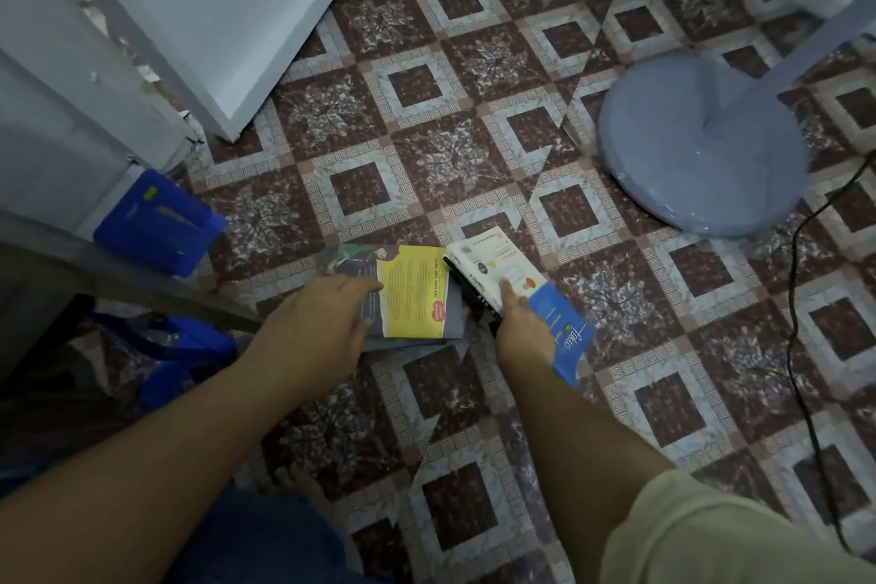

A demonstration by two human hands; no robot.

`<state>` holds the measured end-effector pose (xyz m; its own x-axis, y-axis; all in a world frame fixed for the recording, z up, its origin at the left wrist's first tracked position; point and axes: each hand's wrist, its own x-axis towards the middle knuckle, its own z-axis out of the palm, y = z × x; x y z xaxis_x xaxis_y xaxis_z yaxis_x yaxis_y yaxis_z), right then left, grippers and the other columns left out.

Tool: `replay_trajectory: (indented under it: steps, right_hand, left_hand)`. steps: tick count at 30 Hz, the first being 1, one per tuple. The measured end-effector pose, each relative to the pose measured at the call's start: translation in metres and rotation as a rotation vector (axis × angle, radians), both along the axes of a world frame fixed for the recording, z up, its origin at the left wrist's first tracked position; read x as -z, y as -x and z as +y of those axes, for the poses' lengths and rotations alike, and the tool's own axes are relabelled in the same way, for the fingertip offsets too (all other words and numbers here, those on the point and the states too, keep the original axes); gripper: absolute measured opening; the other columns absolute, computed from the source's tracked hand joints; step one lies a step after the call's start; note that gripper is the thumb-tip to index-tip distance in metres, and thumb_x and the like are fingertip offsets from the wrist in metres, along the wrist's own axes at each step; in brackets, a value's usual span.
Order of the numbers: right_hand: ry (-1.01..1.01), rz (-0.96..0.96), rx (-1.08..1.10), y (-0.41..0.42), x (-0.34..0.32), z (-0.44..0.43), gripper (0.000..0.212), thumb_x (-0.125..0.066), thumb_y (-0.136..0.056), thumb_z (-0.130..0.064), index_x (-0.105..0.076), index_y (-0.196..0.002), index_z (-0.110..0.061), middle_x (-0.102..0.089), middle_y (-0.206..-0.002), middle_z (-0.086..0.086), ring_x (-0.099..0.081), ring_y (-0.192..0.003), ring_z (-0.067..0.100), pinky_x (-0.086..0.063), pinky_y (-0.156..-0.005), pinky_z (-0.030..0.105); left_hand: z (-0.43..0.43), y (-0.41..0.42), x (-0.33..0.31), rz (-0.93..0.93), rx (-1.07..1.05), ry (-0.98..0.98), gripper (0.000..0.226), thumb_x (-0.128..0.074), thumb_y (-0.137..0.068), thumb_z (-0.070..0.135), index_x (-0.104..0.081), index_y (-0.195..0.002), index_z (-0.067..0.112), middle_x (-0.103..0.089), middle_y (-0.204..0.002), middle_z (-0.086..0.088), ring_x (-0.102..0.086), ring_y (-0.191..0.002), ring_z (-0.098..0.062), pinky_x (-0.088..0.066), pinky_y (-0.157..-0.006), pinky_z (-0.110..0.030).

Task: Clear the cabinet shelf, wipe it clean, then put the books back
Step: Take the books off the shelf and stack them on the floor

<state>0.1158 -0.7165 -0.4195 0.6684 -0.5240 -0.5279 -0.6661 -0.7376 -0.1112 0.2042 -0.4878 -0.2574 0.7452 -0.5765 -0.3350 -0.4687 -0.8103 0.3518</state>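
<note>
Two books lie on the patterned floor in front of me. My left hand [316,317] rests on the left end of a book with a yellow and dark cover [413,292], with its thumb at the book's near edge. My right hand [522,322] holds a white and blue book [509,268] by its near left edge, thumb stretched over the cover; the remaining fingers are hidden under it. That book tilts up on its dark spine side. The open white cabinet door [213,0] stands at the upper left.
A blue box [159,223] lies by the cabinet's foot at the left. A blue bag [185,356] sits in shadow below it. A round grey fan base [701,142] with a black cord [806,346] stands at the right.
</note>
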Motion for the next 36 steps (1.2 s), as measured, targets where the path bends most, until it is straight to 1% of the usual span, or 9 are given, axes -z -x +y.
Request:
replay_trajectory:
  steps: [6, 14, 19, 23, 27, 30, 32, 34, 36]
  right_hand:
    - [-0.147, 0.115, 0.041, 0.003, 0.019, 0.006, 0.084, -0.039, -0.095, 0.003, 0.010, -0.153, -0.034, -0.020, -0.158, 0.012, -0.046, -0.127, 0.037, -0.044, -0.095, 0.046]
    - [-0.078, 0.156, 0.103, -0.003, 0.028, 0.012, 0.075, -0.041, -0.099, -0.013, 0.009, -0.153, -0.029, -0.054, -0.123, 0.018, -0.056, -0.106, 0.031, -0.043, -0.076, 0.039]
    - [-0.121, 0.222, 0.195, -0.009, 0.036, 0.023, 0.083, -0.047, -0.096, -0.012, 0.010, -0.153, -0.024, -0.053, -0.128, 0.022, -0.051, -0.117, 0.034, -0.046, -0.091, 0.045]
    - [-0.226, 0.256, 0.021, -0.002, 0.045, 0.017, 0.099, -0.061, -0.091, -0.019, 0.016, -0.153, -0.021, -0.055, -0.126, 0.022, -0.047, -0.122, 0.038, -0.047, -0.094, 0.045]
    - [-0.384, 0.405, -0.029, -0.006, 0.039, 0.007, 0.101, -0.064, -0.091, -0.030, 0.017, -0.152, -0.031, -0.035, -0.146, 0.026, -0.030, -0.137, 0.044, -0.040, -0.104, 0.049]
    - [-0.470, 0.443, -0.039, -0.005, 0.027, 0.000, 0.084, -0.053, -0.097, -0.022, 0.008, -0.152, -0.039, 0.008, -0.159, 0.021, -0.026, -0.141, 0.041, -0.041, -0.100, 0.038]
    - [-0.427, 0.452, -0.072, -0.001, 0.016, 0.002, 0.075, -0.046, -0.099, -0.015, 0.000, -0.154, -0.036, 0.022, -0.157, 0.016, -0.026, -0.141, 0.040, -0.040, -0.104, 0.039]
    - [-0.318, 0.338, -0.071, -0.003, 0.000, 0.010, 0.070, -0.045, -0.096, -0.014, -0.012, -0.154, -0.033, 0.010, -0.161, 0.012, -0.034, -0.137, 0.037, -0.040, -0.104, 0.045]
    - [-0.199, 0.118, -0.082, -0.011, -0.026, 0.024, 0.058, -0.047, -0.094, -0.019, -0.029, -0.149, -0.027, -0.019, -0.157, 0.009, -0.042, -0.130, 0.033, -0.041, -0.100, 0.043]
  left_hand:
    - [0.004, -0.003, 0.006, 0.014, -0.007, 0.003, 0.048, -0.056, -0.095, 0.027, -0.043, -0.140, 0.025, -0.050, -0.138, 0.004, -0.044, -0.127, -0.016, -0.041, -0.104, -0.036]
    - [0.005, 0.001, 0.007, 0.028, 0.002, -0.005, 0.050, -0.053, -0.097, 0.030, -0.037, -0.144, 0.028, -0.046, -0.142, 0.006, -0.040, -0.130, -0.014, -0.038, -0.105, -0.032]
    - [0.006, -0.001, 0.011, -0.011, 0.018, -0.047, 0.051, -0.053, -0.096, 0.032, -0.036, -0.144, 0.028, -0.046, -0.142, 0.005, -0.038, -0.132, -0.015, -0.036, -0.107, -0.033]
    - [0.006, -0.004, 0.012, -0.039, 0.027, -0.053, 0.052, -0.055, -0.095, 0.031, -0.039, -0.144, 0.025, -0.048, -0.139, 0.003, -0.041, -0.129, -0.017, -0.037, -0.105, -0.034]
    - [0.004, -0.008, 0.012, -0.053, 0.025, -0.077, 0.053, -0.054, -0.095, 0.032, -0.036, -0.144, 0.025, -0.046, -0.141, 0.003, -0.041, -0.129, -0.017, -0.036, -0.107, -0.035]
    - [0.004, -0.007, 0.008, -0.060, 0.022, -0.098, 0.053, -0.053, -0.095, 0.033, -0.035, -0.145, 0.025, -0.045, -0.141, 0.003, -0.040, -0.130, -0.016, -0.034, -0.107, -0.033]
    - [0.006, -0.006, 0.002, -0.084, 0.034, -0.105, 0.054, -0.053, -0.095, 0.034, -0.034, -0.145, 0.025, -0.044, -0.142, 0.004, -0.039, -0.130, -0.016, -0.033, -0.107, -0.033]
    - [0.007, -0.006, -0.005, -0.112, 0.038, -0.110, 0.055, -0.053, -0.095, 0.035, -0.033, -0.145, 0.026, -0.043, -0.142, 0.005, -0.037, -0.131, -0.015, -0.032, -0.108, -0.032]
    - [0.009, -0.008, -0.016, -0.155, 0.030, -0.109, 0.054, -0.053, -0.095, 0.035, -0.033, -0.144, 0.027, -0.044, -0.139, 0.006, -0.038, -0.130, -0.015, -0.032, -0.107, -0.032]
